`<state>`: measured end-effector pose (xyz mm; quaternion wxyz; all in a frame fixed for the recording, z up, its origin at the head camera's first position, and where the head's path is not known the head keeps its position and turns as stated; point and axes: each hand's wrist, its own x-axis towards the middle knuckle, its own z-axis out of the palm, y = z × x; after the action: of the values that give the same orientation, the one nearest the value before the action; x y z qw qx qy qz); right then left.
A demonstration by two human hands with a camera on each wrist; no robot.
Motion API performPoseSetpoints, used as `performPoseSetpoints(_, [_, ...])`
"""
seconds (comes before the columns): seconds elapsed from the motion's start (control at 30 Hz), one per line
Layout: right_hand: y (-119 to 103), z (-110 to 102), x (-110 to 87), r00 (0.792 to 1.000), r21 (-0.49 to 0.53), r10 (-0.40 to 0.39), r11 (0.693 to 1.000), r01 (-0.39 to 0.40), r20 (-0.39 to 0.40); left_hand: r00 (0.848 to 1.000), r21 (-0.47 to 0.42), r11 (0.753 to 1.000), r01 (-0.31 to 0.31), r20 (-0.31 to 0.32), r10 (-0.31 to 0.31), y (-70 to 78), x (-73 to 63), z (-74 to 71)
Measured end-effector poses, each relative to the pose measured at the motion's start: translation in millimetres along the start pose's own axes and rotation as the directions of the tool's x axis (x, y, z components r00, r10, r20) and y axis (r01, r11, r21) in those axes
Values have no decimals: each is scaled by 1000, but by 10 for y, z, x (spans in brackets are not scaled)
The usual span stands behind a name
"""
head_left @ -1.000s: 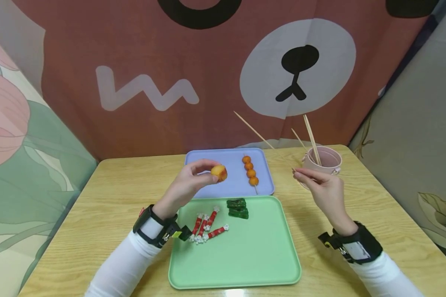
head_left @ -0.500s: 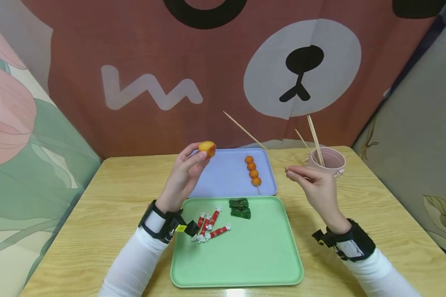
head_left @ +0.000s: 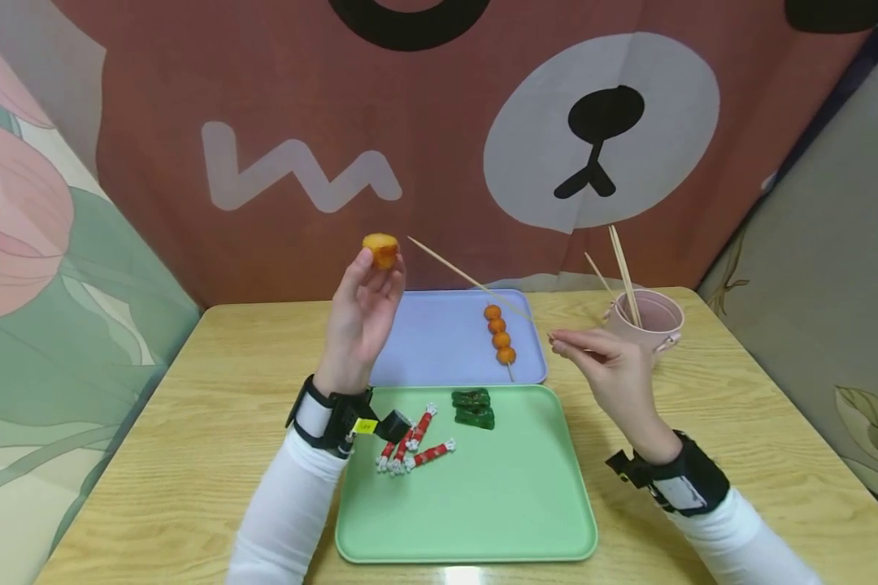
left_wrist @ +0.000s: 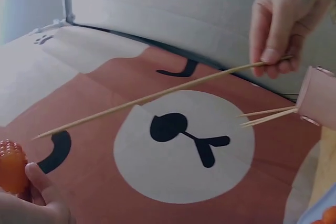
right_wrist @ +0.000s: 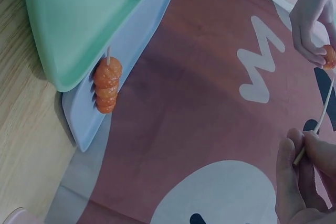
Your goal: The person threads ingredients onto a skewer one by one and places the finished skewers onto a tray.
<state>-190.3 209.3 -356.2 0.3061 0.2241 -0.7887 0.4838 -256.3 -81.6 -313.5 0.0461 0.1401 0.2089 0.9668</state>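
In the head view my left hand (head_left: 366,313) holds up a yellow-orange corn piece (head_left: 381,251) between thumb and fingers. Bumpy kernels show on that corn piece (left_wrist: 12,166) in the left wrist view. My right hand (head_left: 616,370) pinches a thin bamboo skewer (head_left: 449,266) near its blunt end. The skewer slants up to the left, and its pointed tip is close to the corn piece, apart from it in the head view. A loaded skewer of orange balls (head_left: 501,340) lies on the blue tray (head_left: 432,341) behind.
The green tray (head_left: 483,496) in front bears several red sticks with white ends (head_left: 430,455) and dark green pieces (head_left: 473,408). At the back right, a pink bucket (head_left: 647,313) holds several bare skewers (head_left: 624,272). A bear-print cloth (head_left: 300,252) hangs behind the table.
My left hand has lifted the corn piece up and to the left, turning palm-side into view. My right hand has moved left with the skewer, whose tip now points nearer the corn piece.
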Motion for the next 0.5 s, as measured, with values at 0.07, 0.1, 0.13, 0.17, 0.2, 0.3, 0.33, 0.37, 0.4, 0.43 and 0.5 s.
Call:
performPoseSetpoints(0.07, [59,9,-19,1000,-9,-15,1000,15,4,1000,-33,999,-14,-6,14,6,14,18])
performPoseSetpoints(0.1, [94,12,-30,1000,-10,-18,1000,18,8,1000,-44,999,-21,-10,21,6,19,25])
performPoseSetpoints(0.13, [128,15,-41,1000,-10,-20,1000,20,12,1000,-52,998,-27,-13,27,5,24,33])
performPoseSetpoints(0.17, [162,16,-53,1000,-11,-22,1000,22,16,999,-47,998,-35,-21,34,2,27,40])
performPoseSetpoints(0.2, [194,18,-64,999,-14,-24,1000,24,21,999,-43,998,-40,-29,39,-2,31,43])
performPoseSetpoints(0.3, [240,23,-87,999,-15,-29,999,30,31,997,-31,998,-53,-54,52,-18,38,46])
performPoseSetpoints(0.33, [245,24,-92,999,-20,-32,999,32,32,997,-23,998,-57,-62,56,-22,39,46])
performPoseSetpoints(0.37, [248,24,-96,999,-22,-33,999,34,35,996,-22,998,-59,-69,57,-26,40,47])
performPoseSetpoints(0.4, [248,24,-99,999,-22,-33,999,34,36,996,-17,998,-61,-73,60,-31,43,45])
performPoseSetpoints(0.43, [247,23,-101,999,-22,-31,999,32,39,995,-19,998,-62,-75,61,-33,44,45])
performPoseSetpoints(0.5, [243,20,-104,999,-27,-28,999,29,43,995,-6,998,-65,-75,64,-39,49,43])
